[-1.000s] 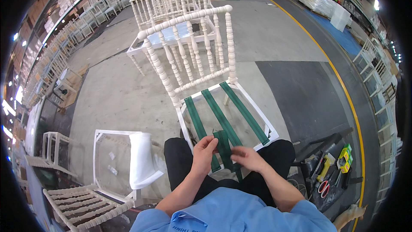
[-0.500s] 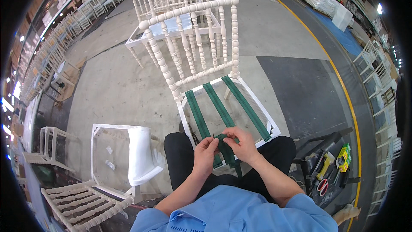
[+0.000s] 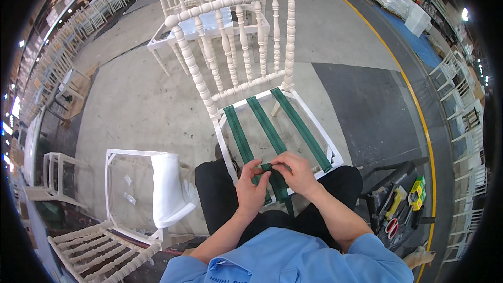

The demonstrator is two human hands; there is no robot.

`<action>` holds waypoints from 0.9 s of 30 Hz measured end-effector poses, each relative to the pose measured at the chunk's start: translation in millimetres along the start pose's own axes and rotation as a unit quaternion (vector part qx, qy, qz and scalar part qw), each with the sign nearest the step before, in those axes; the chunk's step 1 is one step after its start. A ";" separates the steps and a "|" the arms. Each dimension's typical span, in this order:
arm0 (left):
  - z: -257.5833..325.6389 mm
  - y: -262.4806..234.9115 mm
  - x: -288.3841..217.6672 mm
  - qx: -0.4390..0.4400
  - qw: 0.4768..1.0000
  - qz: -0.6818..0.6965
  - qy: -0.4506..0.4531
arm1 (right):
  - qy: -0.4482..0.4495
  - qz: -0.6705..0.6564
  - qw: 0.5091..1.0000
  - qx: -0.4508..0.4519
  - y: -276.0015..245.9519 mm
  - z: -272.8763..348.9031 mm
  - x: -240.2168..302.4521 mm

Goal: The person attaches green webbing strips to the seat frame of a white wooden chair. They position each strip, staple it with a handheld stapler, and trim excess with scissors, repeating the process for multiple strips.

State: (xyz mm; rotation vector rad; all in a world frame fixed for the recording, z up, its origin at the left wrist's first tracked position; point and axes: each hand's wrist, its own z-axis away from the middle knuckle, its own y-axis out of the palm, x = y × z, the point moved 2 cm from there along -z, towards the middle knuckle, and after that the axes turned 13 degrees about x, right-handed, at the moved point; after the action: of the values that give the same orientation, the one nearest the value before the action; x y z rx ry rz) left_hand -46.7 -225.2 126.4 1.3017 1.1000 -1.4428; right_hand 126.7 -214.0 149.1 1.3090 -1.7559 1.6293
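A white chair (image 3: 223, 145) with turned back spindles faces away in front of me, its open seat frame at my knees. Three green webbing straps (image 3: 240, 135) run from the back rail of the seat toward me. Over the front of the frame, my left hand (image 3: 252, 184) pinches one side of a folded piece of green webbing (image 3: 267, 167). My right hand (image 3: 295, 173) grips its other side, fingers closed. Below the hands a green length hangs past the front rail. The fingers partly hide where the fold joins the middle strap.
At right, a dark tool stand (image 3: 374, 202) holds red-handled scissors (image 3: 391, 228), a yellow-handled tool (image 3: 396, 202) and a green-yellow box (image 3: 417, 193). A tipped chair (image 3: 108, 188) at left carries a white roll (image 3: 168, 191). Another white chair (image 3: 157, 44) stands beyond mine.
My hands have brought the green webbing into a small, tighter fold between the fingertips. My left hand has turned slightly. The view has shifted a little.
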 end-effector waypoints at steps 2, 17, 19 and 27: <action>-8.3 -3.2 -2.3 -0.009 0.992 -0.105 0.071 | 0.001 0.001 1.000 0.007 -0.4 -5.2 -3.8; -156.6 -26.9 38.6 0.018 0.976 -0.195 0.091 | 0.100 0.014 0.993 0.069 0.8 -122.9 -91.9; -187.4 -32.3 53.4 0.024 0.984 -0.172 0.050 | 0.154 -0.010 0.985 0.076 8.0 -151.4 -119.8; -246.0 -55.7 116.3 -0.002 0.952 -0.305 -0.025 | 0.168 0.085 0.975 0.116 49.6 -254.1 -226.0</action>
State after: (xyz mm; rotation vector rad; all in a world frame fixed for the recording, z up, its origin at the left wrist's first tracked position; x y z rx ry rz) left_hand -54.5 21.4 -1.1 0.9472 1.5542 -1.8991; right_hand 119.1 95.2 -0.6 0.9206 -1.5419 2.0648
